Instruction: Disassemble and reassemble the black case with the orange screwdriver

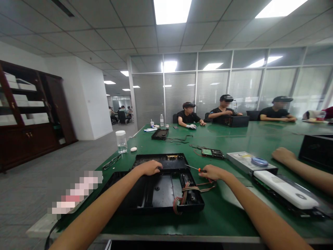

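A black plastic casing (158,194) lies opened on the table in front of me, with striped ribbon cables (186,189) at its right side. Behind it a second black casing part (145,159) rests against its far edge, a small brass-coloured piece near its top. My left hand (149,167) is closed on the near edge of this part, fingertips partly hidden. In my right hand (212,172) is a screwdriver (192,167) with an orange and black handle. Its shaft points left, and the tip is at the right end of the far part; whether it touches cannot be told.
On the green table (130,222) stand a clear jar (121,142) with a white lid, glasses (111,162), a circuit board unit (212,152), a grey box (247,161) and a white device (284,189). A neighbour's arm (299,166) reaches in from the right. Several people sit opposite.
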### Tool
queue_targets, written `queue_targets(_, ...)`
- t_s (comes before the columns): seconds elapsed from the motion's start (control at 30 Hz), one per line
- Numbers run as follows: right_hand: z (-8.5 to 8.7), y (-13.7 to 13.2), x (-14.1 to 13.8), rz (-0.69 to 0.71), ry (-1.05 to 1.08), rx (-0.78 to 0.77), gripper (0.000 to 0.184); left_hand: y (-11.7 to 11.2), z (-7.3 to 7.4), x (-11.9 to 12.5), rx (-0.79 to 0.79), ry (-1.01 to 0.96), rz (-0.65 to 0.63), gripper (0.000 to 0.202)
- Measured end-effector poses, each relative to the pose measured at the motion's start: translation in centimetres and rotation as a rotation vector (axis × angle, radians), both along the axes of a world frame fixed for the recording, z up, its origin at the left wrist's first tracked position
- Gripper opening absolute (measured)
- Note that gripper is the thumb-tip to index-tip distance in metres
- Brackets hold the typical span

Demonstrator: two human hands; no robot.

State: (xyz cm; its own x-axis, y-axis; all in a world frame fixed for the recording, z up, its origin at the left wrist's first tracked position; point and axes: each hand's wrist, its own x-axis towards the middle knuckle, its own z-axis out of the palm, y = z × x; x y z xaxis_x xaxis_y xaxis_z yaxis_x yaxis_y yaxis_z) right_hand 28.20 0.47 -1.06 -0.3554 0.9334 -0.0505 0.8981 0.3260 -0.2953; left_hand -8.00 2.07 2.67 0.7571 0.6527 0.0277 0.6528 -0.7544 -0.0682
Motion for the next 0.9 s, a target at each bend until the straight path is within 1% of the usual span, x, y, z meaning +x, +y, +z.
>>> queue_targets(0.1, 0.3, -0.2, -0.7, 0.014, 0.095, 0.131, 0.044, -0.8, 0.1, 0.1, 0.064, -0.015, 0.044, 0.034)
queue_targets(0.17, 0.5, -0.5, -2.0, 0.044, 0.190, 0.180, 0.046, -1.6, 0.2, 0.3, 0.134, -0.030, -0.001, 0.041)
queue_targets(0.2, 0.6, -0.8, -2.8, 0.055, 0.220, 0.184, 0.048, -1.9, 0.1, 0.5, 0.161, -0.033, -0.054, 0.038)
queue_targets(0.27, 0.5, -1.2, -4.2, 0.068, 0.244, 0.181, 0.049, -2.3, -0.2, 0.8, 0.201, -0.027, -0.158, 0.023)
queue_targets(0.3, 0.3, -1.3, -4.7, 0.070, 0.246, 0.178, 0.049, -2.4, -0.4, 1.0, 0.222, -0.022, -0.184, 0.018)
queue_targets(0.37, 0.0, -1.5, -5.4, 0.071, 0.248, 0.177, 0.049, -2.3, -0.8, 1.1, 0.282, -0.019, -0.195, 0.016)
queue_targets(0.47, -0.3, -1.6, -5.5, 0.080, 0.255, 0.168, 0.049, -2.1, -1.2, 1.1, 0.372, -0.005, -0.203, 0.016)
queue_targets(0.57, -0.2, -1.7, -5.3, 0.102, 0.260, 0.169, 0.049, -2.1, -1.2, 1.1, 0.422, 0.042, -0.245, 0.015)
queue_targets(0.67, -0.2, -1.7, -5.3, 0.099, 0.256, 0.178, 0.050, -2.6, -0.9, 1.3, 0.441, 0.078, -0.287, 0.013)
queue_targets(0.73, -0.2, -1.7, -5.4, 0.083, 0.253, 0.187, 0.051, -3.0, -0.4, 1.6, 0.445, 0.074, -0.282, 0.012)
queue_targets(0.77, -0.2, -1.8, -5.5, 0.077, 0.256, 0.187, 0.051, -3.2, -0.1, 1.8, 0.442, 0.068, -0.258, 0.012)
queue_targets(0.83, -0.3, -1.8, -5.8, 0.072, 0.268, 0.171, 0.051, -3.4, 0.6, 2.4, 0.412, 0.061, -0.177, 0.015)
queue_targets(0.9, -0.4, -1.9, -6.2, 0.078, 0.283, 0.145, 0.050, -3.5, 1.3, 3.4, 0.349, 0.067, -0.105, 0.016)
